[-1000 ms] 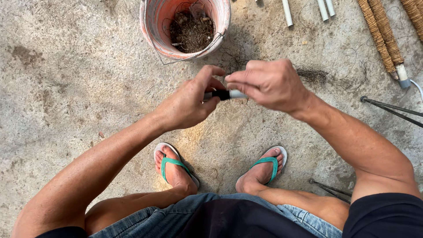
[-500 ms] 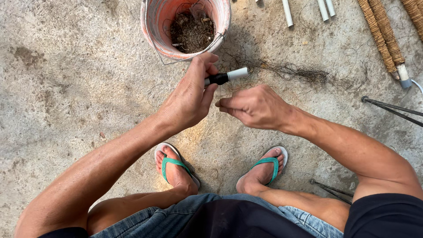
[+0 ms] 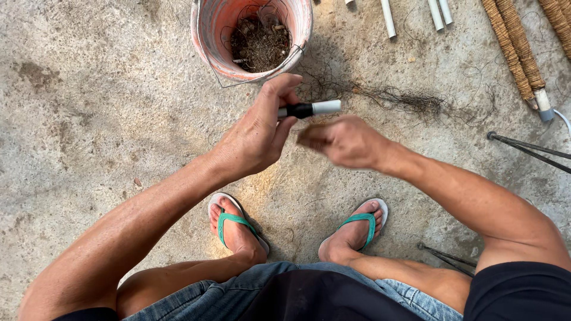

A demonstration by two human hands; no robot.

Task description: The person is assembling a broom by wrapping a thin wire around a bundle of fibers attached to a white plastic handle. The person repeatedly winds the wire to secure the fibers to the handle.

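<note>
Hands: two, both bare, held over the rough grey concrete floor (image 3: 89,119).
Left hand (image 3: 259,134): fingers and thumb pinched around one short black-and-white cylindrical tool (image 3: 309,109), which lies level with its white end pointing right.
Right hand (image 3: 345,141): blurred, fingers curled together just below the tool, apart from it; whether it grips anything cannot be told.
Bucket: one worn orange plastic bucket (image 3: 208,35) with dark fibrous debris inside, just beyond the left hand.
Loose fibres: one dark tangled strand (image 3: 392,95) on the floor beside the bucket.
White tubes (image 3: 388,18): three or four, cut off by the upper edge.
Rope-wrapped poles (image 3: 511,47): three, upper right.
Feet: two, in green-strapped sandals (image 3: 232,221).
</note>
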